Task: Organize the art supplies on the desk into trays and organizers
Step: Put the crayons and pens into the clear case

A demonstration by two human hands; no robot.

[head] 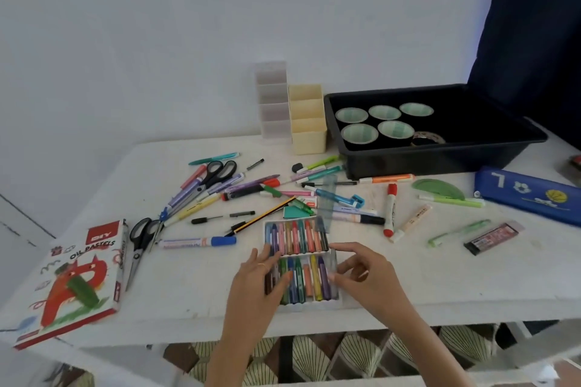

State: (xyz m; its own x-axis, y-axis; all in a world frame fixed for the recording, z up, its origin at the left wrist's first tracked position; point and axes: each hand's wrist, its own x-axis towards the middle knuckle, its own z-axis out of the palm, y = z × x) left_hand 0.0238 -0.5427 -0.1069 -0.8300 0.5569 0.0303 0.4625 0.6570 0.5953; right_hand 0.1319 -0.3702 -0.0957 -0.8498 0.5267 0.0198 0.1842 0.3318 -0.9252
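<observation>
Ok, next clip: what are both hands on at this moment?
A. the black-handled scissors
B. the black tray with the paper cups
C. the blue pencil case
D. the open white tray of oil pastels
D. The left hand and right hand rest on either side of the near row of the pastel tray at the front of the desk; the other three things lie apart from both hands.

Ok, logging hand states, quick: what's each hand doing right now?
Left hand: open, fingers spread flat on the oil pastels in the white pastel tray, holding nothing.
Right hand: open, fingers loosely curled at the tray's right edge, grip unclear.
</observation>
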